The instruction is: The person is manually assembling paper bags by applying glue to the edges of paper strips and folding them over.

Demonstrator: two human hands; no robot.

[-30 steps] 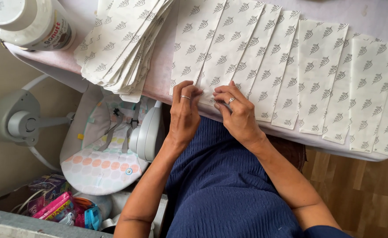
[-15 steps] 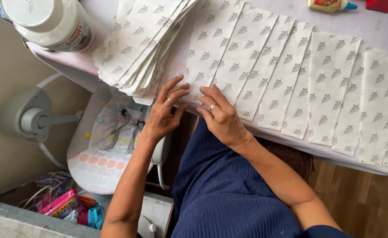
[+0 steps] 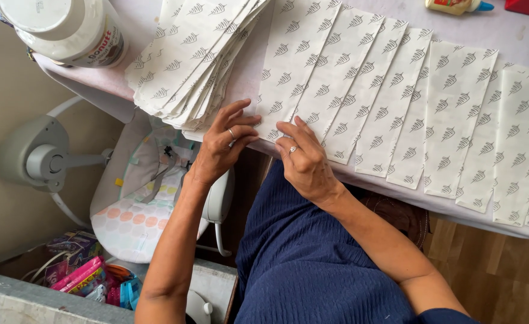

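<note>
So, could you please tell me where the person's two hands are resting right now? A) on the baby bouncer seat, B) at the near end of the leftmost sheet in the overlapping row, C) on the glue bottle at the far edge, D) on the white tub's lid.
B: the left hand and right hand both press the near end of the leftmost patterned sheet, beside the stack of sheets.

Both arms are extended forward, bent slightly at the elbows, with the forearms bare. The left hand (image 3: 223, 144) is held palm-down, its fingers (image 3: 235, 115) spread and curved, a ring worn on one. The right hand (image 3: 303, 161) is set just beside it, knuckles up, fingers (image 3: 288, 133) angled toward the left hand, a ring also worn. The two hands are nearly touching at the fingertips.
</note>
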